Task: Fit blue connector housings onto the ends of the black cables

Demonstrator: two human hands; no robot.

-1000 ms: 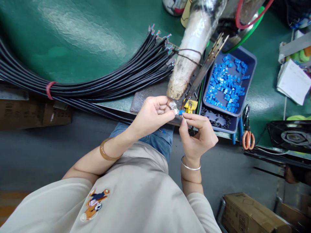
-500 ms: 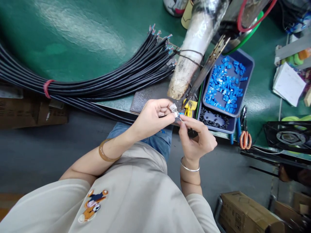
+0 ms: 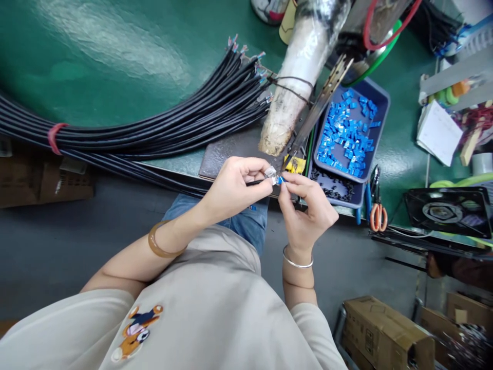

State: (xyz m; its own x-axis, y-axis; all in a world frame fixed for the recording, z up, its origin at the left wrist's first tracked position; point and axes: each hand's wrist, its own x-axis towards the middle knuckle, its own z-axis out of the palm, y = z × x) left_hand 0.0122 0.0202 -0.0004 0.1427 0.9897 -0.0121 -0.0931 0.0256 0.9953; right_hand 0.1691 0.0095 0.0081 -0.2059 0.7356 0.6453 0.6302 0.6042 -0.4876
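Note:
My left hand [image 3: 234, 187] is closed on a black cable [image 3: 254, 182], with a whitish, shiny piece [image 3: 270, 172] at the cable's end by my fingertips. Thumb and forefinger of my right hand [image 3: 308, 203] pinch a small blue piece [image 3: 280, 180] against that end. Fingers partly cover it, so how the blue piece sits on the wires cannot be made out. Just beyond my fingertips lies a yellow tool [image 3: 295, 164]. Many more blue pieces [image 3: 346, 133] fill a grey-blue tray [image 3: 379, 103] to the right.
A bundle of black cables [image 3: 154, 139], bound by a red tie [image 3: 56, 139], crosses the green table [image 3: 115, 77]. A wrapped white tube [image 3: 287, 103] hangs close above my hands. Orange-handled scissors [image 3: 378, 217] and a black fan [image 3: 447, 210] are at right. Cardboard boxes [image 3: 385, 329] stand below.
The whole view has shifted, so the bench appears farther left. My right fingertips have closed in at the cable end, where the blue piece now shows more plainly.

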